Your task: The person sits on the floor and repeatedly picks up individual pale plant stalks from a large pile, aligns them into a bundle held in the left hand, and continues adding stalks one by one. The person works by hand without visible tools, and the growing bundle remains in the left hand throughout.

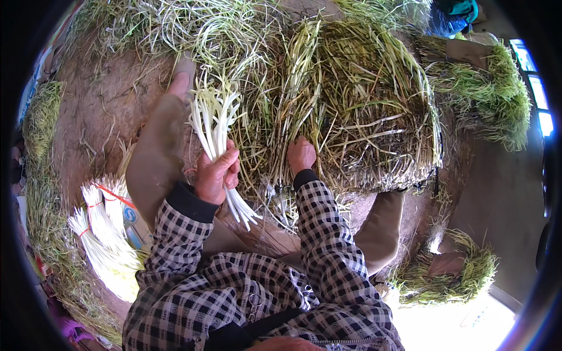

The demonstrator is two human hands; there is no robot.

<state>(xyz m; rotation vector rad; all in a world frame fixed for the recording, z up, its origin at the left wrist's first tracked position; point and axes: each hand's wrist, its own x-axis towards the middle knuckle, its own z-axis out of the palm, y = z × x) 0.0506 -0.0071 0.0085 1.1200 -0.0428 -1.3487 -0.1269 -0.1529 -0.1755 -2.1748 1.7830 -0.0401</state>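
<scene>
My left hand (216, 173) is closed around a bunch of pale garlic chives or similar stalks (216, 114), their white ends hanging below the fist and their yellowish tips fanned out above it. To its right, my right hand (302, 153) reaches with curled fingers into a large heap of unsorted green and yellow stalks (364, 101). The fingertips are partly hidden among the stalks, so whether they grip any cannot be told.
Several white bundles (107, 232) tied with red bands lie at the lower left, beside my bent leg (158, 153). Loose green leaves (189, 26) cover the earthen floor at the top. More leafy piles (496, 96) lie at the right, near a window.
</scene>
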